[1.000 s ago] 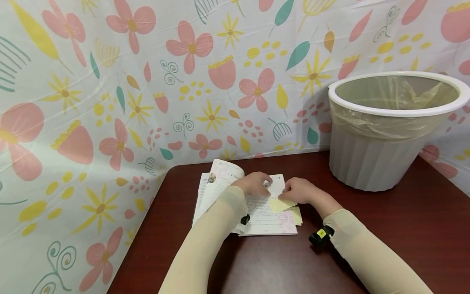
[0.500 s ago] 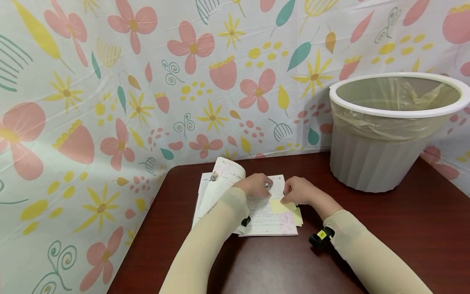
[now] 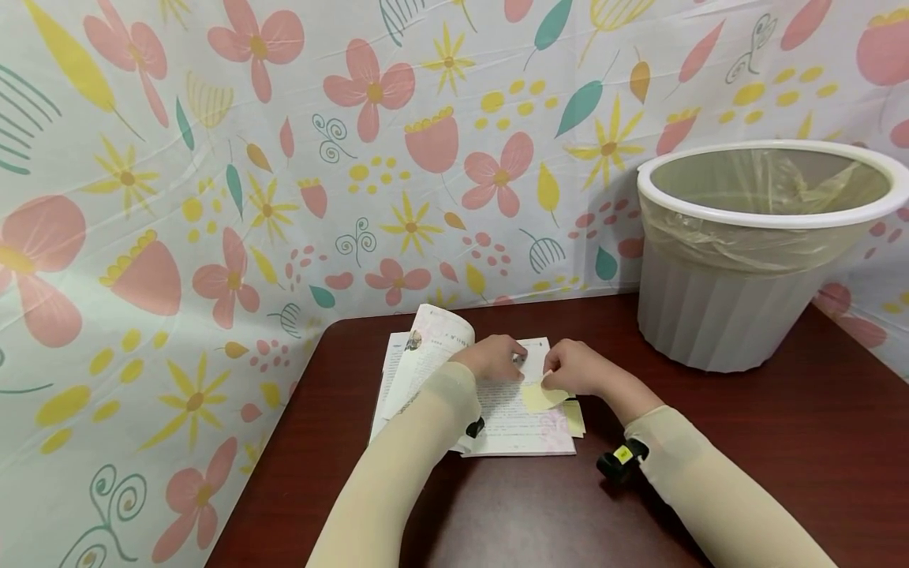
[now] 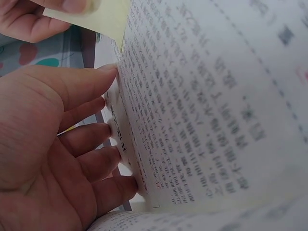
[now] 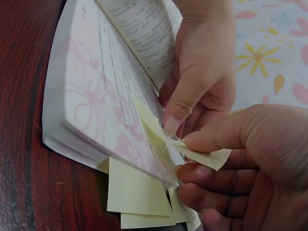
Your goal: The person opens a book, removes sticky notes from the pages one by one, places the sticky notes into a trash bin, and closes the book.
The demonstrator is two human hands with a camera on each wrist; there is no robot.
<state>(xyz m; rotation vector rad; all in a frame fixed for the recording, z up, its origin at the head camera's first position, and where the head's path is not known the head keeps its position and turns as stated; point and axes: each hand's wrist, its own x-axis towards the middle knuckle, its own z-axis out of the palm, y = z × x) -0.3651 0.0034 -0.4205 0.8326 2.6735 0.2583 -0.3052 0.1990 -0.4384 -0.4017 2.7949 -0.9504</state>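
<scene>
An open book [image 3: 497, 422] with printed pages lies on the table, its left-hand pages curling up. My left hand [image 3: 493, 359] rests its fingertips on the right-hand page, thumb and fingers spread along the paper in the left wrist view [image 4: 82, 139]. Between thumb and fingers, my right hand [image 3: 578, 368] pinches a pale yellow sticky note [image 3: 541, 398] at its right end. That note bends up from the page, its other end reaching over the print. Several more sticky notes [image 5: 137, 190] stick out past the book's edge below it.
A grey wastebasket [image 3: 710, 308] with a white rim and a clear liner stands on the dark red-brown table [image 3: 767, 426] at the right. Behind the table hangs a flower-patterned sheet [image 3: 440, 197].
The sticky note in my right hand now curves up more than half a second ago, and the right fingers have shifted slightly left. My left hand stays nearly still on the page.
</scene>
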